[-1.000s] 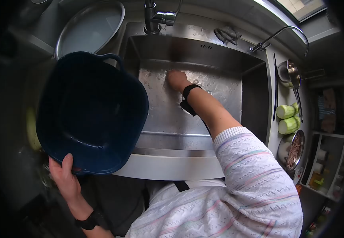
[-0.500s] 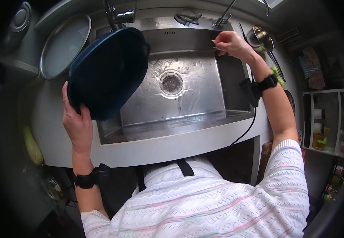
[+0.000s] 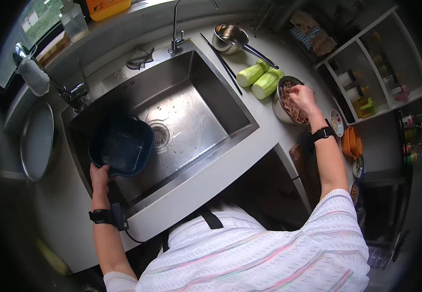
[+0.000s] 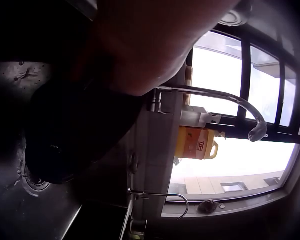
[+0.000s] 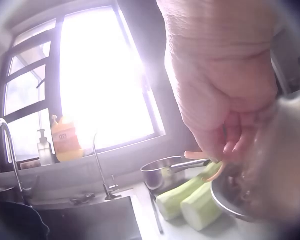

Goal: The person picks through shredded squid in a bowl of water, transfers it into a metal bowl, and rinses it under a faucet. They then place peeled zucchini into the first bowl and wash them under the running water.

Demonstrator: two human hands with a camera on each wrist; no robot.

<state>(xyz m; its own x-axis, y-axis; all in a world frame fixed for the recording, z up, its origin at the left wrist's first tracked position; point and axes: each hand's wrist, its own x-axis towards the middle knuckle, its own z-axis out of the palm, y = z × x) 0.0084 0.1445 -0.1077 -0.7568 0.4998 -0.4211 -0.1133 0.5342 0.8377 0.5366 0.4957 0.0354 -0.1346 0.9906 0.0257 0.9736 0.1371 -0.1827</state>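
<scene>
At left grip (image 3: 99,176), blue basin (image 3: 123,145)

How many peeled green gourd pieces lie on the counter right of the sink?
2. The gourd pieces lie together between the saucepan and the bowl under the right hand: one nearer the sink, one beside the bowl. None looks hidden.

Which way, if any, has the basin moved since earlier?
Yes: the basin came down into the sink, beside the drain, from above its left rim; left hand holds its edge.
</scene>
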